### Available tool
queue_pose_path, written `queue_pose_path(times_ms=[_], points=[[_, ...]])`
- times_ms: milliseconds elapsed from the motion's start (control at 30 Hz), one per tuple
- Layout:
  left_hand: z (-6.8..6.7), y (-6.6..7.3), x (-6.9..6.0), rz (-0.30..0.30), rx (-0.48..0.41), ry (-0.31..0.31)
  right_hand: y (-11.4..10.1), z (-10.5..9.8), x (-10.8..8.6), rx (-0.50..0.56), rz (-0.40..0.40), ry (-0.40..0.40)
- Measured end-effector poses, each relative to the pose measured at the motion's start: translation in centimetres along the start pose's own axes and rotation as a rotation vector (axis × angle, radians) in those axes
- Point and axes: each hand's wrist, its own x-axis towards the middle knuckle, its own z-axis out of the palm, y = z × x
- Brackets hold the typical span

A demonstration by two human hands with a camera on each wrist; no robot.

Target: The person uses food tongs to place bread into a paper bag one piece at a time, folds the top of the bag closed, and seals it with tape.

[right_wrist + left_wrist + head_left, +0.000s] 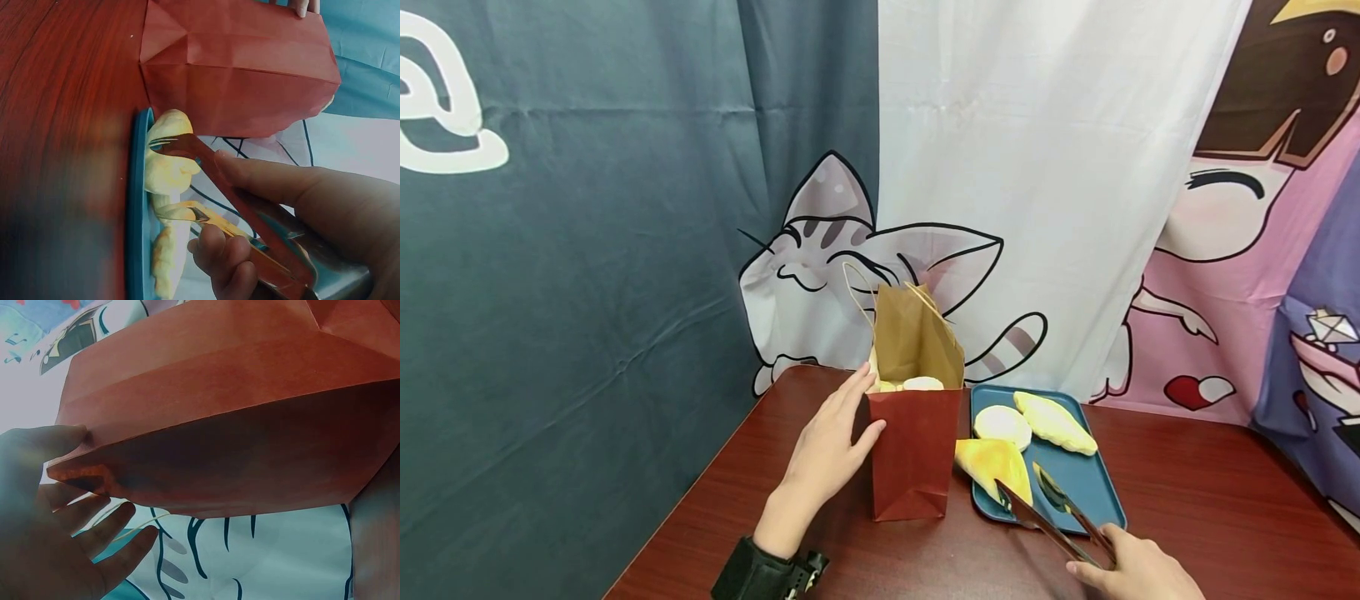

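Note:
A red paper bag stands upright on the table, its brown inside showing and pale bread pieces near the opening. My left hand rests against its left upper edge, thumb by the front and fingers extended along the side. In my right hand I grip metal tongs with their arms spread. One tip touches the golden triangular pastry; the other is apart from it, over the blue tray. A round pale bun and a long pale pastry also lie on this tray.
The dark red wooden table carries the bag and tray. Behind it hangs a printed cloth with a cartoon cat and figure. Twine handles stick up from the bag.

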Motion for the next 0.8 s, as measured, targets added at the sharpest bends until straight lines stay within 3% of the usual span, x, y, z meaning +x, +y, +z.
queue_pose_path(times_ms=[500, 800], points=[[0.1, -0.1, 0.0, -0.004, 0.009, 0.005, -0.9, 0.5, 0.3, 0.000, 0.023, 0.000], [0.1, -0.1, 0.0, 0.000, 0.003, 0.006, -0.1, 1.2, 0.6, 0.007, -0.008, -0.024]])
